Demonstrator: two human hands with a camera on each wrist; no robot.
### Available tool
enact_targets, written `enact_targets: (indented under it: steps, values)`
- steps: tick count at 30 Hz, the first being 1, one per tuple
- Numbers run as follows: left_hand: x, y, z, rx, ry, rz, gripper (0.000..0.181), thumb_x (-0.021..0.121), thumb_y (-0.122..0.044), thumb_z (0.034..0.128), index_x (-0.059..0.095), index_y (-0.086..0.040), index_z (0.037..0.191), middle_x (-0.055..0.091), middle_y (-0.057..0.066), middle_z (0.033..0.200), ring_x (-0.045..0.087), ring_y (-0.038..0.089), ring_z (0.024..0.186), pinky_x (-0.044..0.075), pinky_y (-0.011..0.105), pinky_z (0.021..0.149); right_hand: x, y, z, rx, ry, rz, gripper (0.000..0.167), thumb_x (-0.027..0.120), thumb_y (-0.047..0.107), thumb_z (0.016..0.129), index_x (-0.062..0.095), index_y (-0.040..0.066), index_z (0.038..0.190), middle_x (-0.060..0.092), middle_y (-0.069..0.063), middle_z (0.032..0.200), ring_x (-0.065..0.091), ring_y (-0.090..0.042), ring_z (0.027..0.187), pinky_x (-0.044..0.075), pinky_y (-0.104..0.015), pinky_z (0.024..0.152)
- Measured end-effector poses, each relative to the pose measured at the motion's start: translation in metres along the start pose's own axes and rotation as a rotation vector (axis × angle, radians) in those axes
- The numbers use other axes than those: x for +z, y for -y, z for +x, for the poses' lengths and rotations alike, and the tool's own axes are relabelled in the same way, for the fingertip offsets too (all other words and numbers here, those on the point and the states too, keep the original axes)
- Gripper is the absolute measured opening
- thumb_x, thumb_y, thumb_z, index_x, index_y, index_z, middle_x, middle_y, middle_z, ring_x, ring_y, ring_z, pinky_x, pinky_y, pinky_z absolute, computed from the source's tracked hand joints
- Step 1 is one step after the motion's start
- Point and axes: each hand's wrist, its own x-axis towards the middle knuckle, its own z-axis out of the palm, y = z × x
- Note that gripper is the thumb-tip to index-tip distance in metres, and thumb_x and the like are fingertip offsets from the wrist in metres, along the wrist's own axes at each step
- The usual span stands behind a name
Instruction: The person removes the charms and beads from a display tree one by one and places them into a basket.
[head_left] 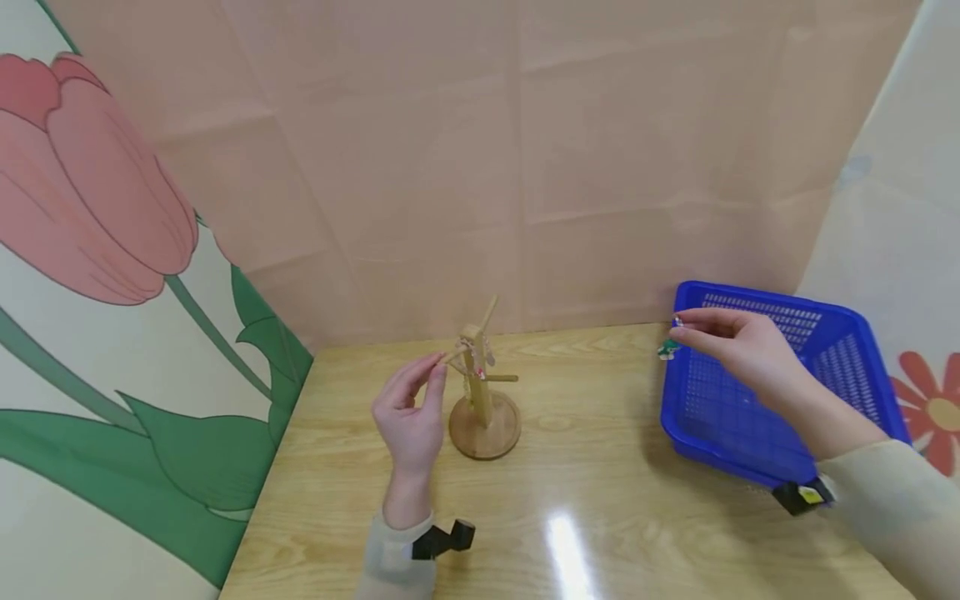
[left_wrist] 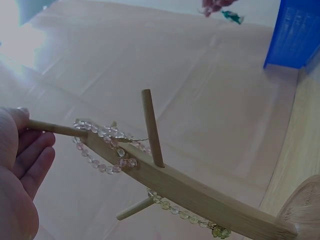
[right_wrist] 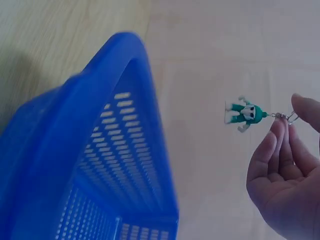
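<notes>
My left hand [head_left: 411, 414] pinches the end of a peg on a small wooden stand [head_left: 482, 402] with a round base. In the left wrist view, a pink beaded bracelet [left_wrist: 102, 167] hangs round that peg's inner end, and a yellow-green beaded bracelet [left_wrist: 185, 215] hangs from a lower peg. Over the left rim of the blue basket, my right hand [head_left: 738, 342] pinches the metal ring of a keychain [right_wrist: 246, 114]. Its green and white figure dangles free below the fingertips.
The blue plastic basket [head_left: 678, 417] with slotted walls stands at the right of the wooden table [head_left: 592, 467]. A pinkish cloth [head_left: 420, 167] hangs behind the table. At the left is a panel with a printed tulip [head_left: 112, 183].
</notes>
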Motion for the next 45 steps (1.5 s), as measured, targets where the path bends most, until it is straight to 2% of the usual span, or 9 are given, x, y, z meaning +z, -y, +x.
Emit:
enact_targets:
  steps: [3,7,11,14,17,21,31,37,45]
  values:
    - [0.001,0.001,0.0,0.002,0.001,-0.006,0.015,0.075,0.019,0.0905,0.078,0.011,0.103,0.078,0.025,0.1,0.077,0.018,0.095,0.068,0.032,0.087,-0.006,-0.01,0.001,0.016,-0.007,-0.028,0.065,0.071,0.059,0.1,0.065,0.015,0.147,0.07,0.011,0.131,0.056,0.006,0.111,0.053,-0.036,0.101]
    - [0.002,0.003,0.0,0.003,-0.002,-0.006,0.014,0.075,0.017,0.0909,0.078,0.011,0.103,0.078,0.025,0.1,0.077,0.018,0.095,0.068,0.031,0.087,-0.019,-0.026,0.002,0.013,-0.051,-0.086,0.067,0.07,0.062,0.098,0.066,0.015,0.146,0.068,0.014,0.128,0.058,0.01,0.103,0.05,-0.011,0.081]
    - [0.004,0.003,0.0,0.005,-0.001,-0.009,0.014,0.075,0.017,0.091,0.078,0.011,0.103,0.077,0.026,0.1,0.077,0.018,0.095,0.068,0.031,0.087,-0.035,-0.048,0.005,0.017,-0.111,-0.149,0.069,0.07,0.063,0.098,0.067,0.011,0.144,0.067,0.009,0.129,0.054,0.015,0.096,0.048,-0.006,0.071]
    - [0.004,0.004,0.0,0.006,0.001,-0.008,0.014,0.075,0.018,0.091,0.078,0.011,0.103,0.077,0.026,0.1,0.077,0.018,0.095,0.067,0.031,0.087,-0.045,-0.066,0.006,0.039,-0.136,-0.206,0.073,0.068,0.065,0.098,0.067,0.009,0.144,0.067,-0.008,0.138,0.058,0.003,0.103,0.046,-0.008,0.069]
    - [0.003,0.004,0.0,0.007,0.001,-0.007,0.014,0.075,0.017,0.0911,0.078,0.011,0.103,0.077,0.026,0.1,0.077,0.018,0.096,0.067,0.031,0.087,-0.054,-0.081,0.007,0.047,-0.142,-0.256,0.074,0.067,0.065,0.099,0.066,0.005,0.143,0.064,-0.025,0.143,0.064,-0.026,0.116,0.045,-0.014,0.069]
    - [0.002,0.006,0.001,0.008,-0.003,-0.007,0.013,0.076,0.017,0.0911,0.078,0.011,0.103,0.077,0.026,0.1,0.077,0.017,0.096,0.067,0.03,0.087,-0.062,-0.094,0.008,0.027,-0.148,-0.318,0.071,0.07,0.06,0.1,0.069,0.001,0.139,0.065,-0.033,0.138,0.062,-0.051,0.119,0.047,-0.02,0.066]
    - [-0.001,0.008,0.003,0.017,0.002,-0.005,0.016,0.076,0.017,0.0903,0.078,0.01,0.105,0.078,0.026,0.101,0.077,0.018,0.096,0.068,0.032,0.087,-0.068,-0.112,0.009,-0.037,-0.125,-0.397,0.062,0.077,0.051,0.098,0.073,-0.002,0.13,0.079,-0.021,0.111,0.074,-0.032,0.093,0.049,-0.015,0.06]
    - [-0.002,0.01,0.003,0.023,-0.004,0.0,0.015,0.075,0.017,0.0911,0.078,0.011,0.104,0.077,0.026,0.099,0.077,0.018,0.095,0.067,0.031,0.087,-0.071,-0.115,0.015,-0.064,-0.076,-0.439,0.063,0.077,0.05,0.098,0.072,-0.004,0.13,0.079,-0.02,0.11,0.073,-0.044,0.099,0.062,-0.034,0.063]
    - [-0.003,0.012,0.003,-0.001,-0.017,0.012,0.016,0.075,0.018,0.0903,0.078,0.011,0.104,0.078,0.025,0.1,0.077,0.017,0.096,0.067,0.032,0.087,-0.068,-0.111,0.026,-0.155,0.079,-0.531,0.05,0.082,0.04,0.097,0.076,-0.002,0.123,0.08,-0.009,0.101,0.075,-0.031,0.09,0.065,-0.05,0.073]
